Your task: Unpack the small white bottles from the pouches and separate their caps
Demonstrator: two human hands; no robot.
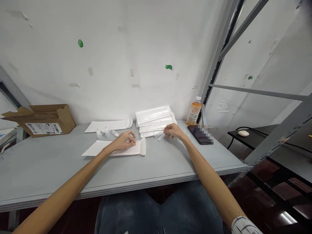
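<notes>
My left hand [125, 140] rests over a white padded envelope [97, 148] lying flat on the grey table, its flap end to the right. The fingers are loosely curved and apart, fingertips at the envelope's surface, with nothing visible in them. My right hand [173, 130] has thumb and forefinger pinched at the end of a narrow whitish strip [159, 136], beside the front of a fanned pile of white padded envelopes [153, 115]. Another white envelope [108, 125] lies behind my left hand, with several curled translucent strips [99, 135] in front of it.
An open cardboard box [52, 120] with a label stands at the back left. At the right are a bottle of orange drink [194, 112] and a dark phone [200, 135]. A metal shelf post [220, 55] rises behind them; a white mouse [243, 133] sits on a dark surface.
</notes>
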